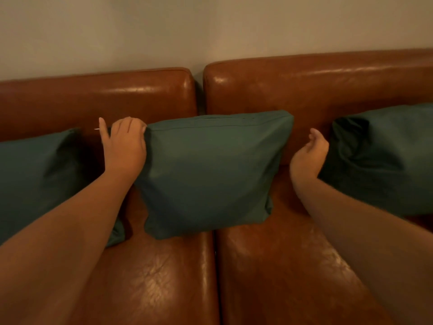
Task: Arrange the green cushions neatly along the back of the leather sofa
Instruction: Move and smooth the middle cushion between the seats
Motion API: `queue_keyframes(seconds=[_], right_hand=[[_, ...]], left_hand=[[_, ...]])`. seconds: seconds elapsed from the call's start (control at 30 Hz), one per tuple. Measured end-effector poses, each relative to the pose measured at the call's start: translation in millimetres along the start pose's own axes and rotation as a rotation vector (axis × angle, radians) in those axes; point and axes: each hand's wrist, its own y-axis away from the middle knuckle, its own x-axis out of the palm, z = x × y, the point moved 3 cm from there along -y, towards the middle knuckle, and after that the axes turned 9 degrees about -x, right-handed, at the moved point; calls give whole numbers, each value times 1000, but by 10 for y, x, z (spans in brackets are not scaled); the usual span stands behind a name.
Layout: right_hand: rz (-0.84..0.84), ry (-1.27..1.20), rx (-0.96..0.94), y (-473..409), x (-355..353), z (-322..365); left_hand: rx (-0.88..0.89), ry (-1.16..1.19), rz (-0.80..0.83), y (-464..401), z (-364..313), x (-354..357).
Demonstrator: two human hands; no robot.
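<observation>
Three green cushions stood along the back of the brown leather sofa (304, 266). The middle cushion (208, 174) leaned upright against the backrest, straddling the seam between the two seat sections, its zipped edge uppermost. The left cushion (39, 179) sat just beside it on the left seat, partly covered by the left forearm and cut off by the frame edge. The right cushion (379, 160) rested against the right backrest section, slumped and creased, well apart from the middle one and also cut off at the frame edge.

The sofa's backrest showed two padded sections with a narrow gap between them, set against a plain pale wall (164, 31).

The left hand (124, 146) reached forward and gripped the upper left corner of the middle cushion, fingers curled over its top edge, thumb raised apart to the left. The right hand (309, 153) hovered between the middle and right cushions, palm turned towards the middle one, fingers straight and relaxed, holding nothing; whether its back touched the right cushion could not be told. Both forearms were bare.
</observation>
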Motion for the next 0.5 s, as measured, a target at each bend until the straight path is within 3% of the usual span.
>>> queue_keyframes(seconds=[0.03,0.1,0.17,0.23,0.33,0.5], right_hand=[[49,106,-244,190,15,72],[392,254,-722,678,164,126],[662,393,-911,1079,300,21],[664,469,-805,1239,340,-158],[603,455,-487,1302,318,-346],[478,183,204,1354,333,-531]], left_hand=[[-1,1,1,3,-7,-4],[-2,7,3,4,-26,-14],[-2,11,11,3,-31,-13],[-6,11,11,10,-31,-6],[-6,9,0,25,-20,7],[-19,24,1,17,-13,17]])
